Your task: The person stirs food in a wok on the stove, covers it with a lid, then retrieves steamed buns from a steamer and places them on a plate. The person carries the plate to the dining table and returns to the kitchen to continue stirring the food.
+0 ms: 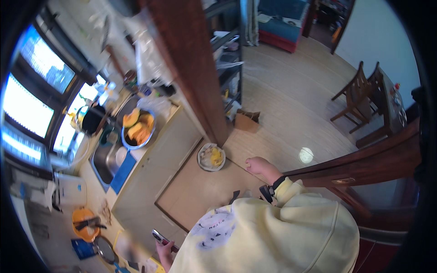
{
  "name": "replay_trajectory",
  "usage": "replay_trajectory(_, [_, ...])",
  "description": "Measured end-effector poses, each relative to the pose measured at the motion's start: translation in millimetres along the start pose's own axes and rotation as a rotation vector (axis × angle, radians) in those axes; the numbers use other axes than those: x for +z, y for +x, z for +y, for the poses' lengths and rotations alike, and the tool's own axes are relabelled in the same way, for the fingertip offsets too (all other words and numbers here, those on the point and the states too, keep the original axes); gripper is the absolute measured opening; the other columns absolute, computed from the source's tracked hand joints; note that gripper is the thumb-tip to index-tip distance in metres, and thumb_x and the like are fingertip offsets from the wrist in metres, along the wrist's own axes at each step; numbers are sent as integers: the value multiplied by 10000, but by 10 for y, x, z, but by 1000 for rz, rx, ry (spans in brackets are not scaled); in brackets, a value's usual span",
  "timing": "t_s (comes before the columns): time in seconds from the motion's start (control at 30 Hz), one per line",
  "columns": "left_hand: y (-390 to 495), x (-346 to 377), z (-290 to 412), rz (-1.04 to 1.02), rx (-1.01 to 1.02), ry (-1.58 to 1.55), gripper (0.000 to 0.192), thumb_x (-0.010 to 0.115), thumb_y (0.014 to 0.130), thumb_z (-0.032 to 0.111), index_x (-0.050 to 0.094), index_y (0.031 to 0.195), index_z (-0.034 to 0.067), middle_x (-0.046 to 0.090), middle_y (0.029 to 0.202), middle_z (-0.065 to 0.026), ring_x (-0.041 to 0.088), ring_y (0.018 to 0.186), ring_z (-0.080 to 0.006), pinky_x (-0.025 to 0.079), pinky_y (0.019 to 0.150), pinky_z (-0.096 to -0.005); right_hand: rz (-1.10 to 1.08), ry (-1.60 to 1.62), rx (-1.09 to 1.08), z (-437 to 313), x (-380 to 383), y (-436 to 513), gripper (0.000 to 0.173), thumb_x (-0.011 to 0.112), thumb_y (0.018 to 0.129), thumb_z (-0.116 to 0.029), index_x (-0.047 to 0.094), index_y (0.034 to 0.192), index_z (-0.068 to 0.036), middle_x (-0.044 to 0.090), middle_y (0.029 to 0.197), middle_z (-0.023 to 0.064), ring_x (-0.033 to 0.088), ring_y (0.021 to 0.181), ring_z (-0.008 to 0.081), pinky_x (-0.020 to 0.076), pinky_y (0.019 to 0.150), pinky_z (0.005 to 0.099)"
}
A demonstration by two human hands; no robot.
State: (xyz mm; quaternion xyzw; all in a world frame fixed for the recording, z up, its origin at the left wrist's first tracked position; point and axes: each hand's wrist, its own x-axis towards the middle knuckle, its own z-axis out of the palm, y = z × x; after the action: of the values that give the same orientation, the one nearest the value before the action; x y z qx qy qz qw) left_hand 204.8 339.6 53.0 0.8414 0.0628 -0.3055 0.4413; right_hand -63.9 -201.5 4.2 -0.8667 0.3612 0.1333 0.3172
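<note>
A mobile phone point(165, 240) is gripped in my left hand point(165, 252), low beside the front edge of the counter. My right hand point(262, 167) hangs out over the floor with its fingers curled in, and I see nothing in it. A black band with a device point(268, 192) sits at that wrist. To the left of the right hand, a bin with a pale liner point(201, 158) stands on the floor, yellow and whitish scraps inside. Cut pieces of pumpkin point(139, 131) fill a blue-rimmed basin point(151, 138) by the sink.
A steel sink point(105, 167) is set in the counter, with a blue cloth point(123, 174) over its front edge. Farther along are an orange basin point(76, 227) with a dark-handled tool and a pan point(106, 250). A cardboard box point(246, 123), wooden chairs point(356, 102) and a wooden door point(379, 163) stand around.
</note>
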Motion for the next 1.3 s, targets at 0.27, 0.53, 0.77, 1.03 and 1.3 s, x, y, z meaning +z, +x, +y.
replay_trajectory(0.27, [756,2124,1794,-420,195,338,958,851,585,-2,349,1401,6,553,879,-34,552,770,-154,520,662,-326,471,610,218,1024,-2156,233,397,617,872,-267,613,1196,-37,688,1003,188,645,947,379,512,818,454])
replay_trajectory(0.53, [1169,4378,3534,-887,342,564,1086,802,598,-64,232,1509,91,565,933,-88,590,828,-197,563,678,-340,649,191,470,2898,-2511,250,375,526,880,-339,701,900,-9,689,860,203,665,718,363,534,756,440])
replay_trajectory(0.77, [972,6374,4708,-1201,301,541,918,827,565,-34,384,1366,49,561,894,-53,571,772,-159,488,624,-318,351,796,1247,4448,-960,-803,343,584,844,-332,678,799,-6,681,722,172,660,637,335,534,664,453])
replay_trajectory(1.03, [551,8670,5243,-1267,660,1082,953,930,486,124,452,1301,2,632,1038,-112,609,923,-218,511,816,-359,244,706,1167,5032,947,-1792,216,610,800,-260,733,919,-129,713,907,109,675,862,337,545,709,454])
replay_trajectory(1.3, [-1325,10589,5616,-1231,975,1145,880,900,496,137,486,1267,50,667,992,-133,643,907,-243,534,789,-389,461,1139,1269,6084,520,-2305,190,595,835,-234,716,895,-100,696,826,106,667,735,285,540,642,434])
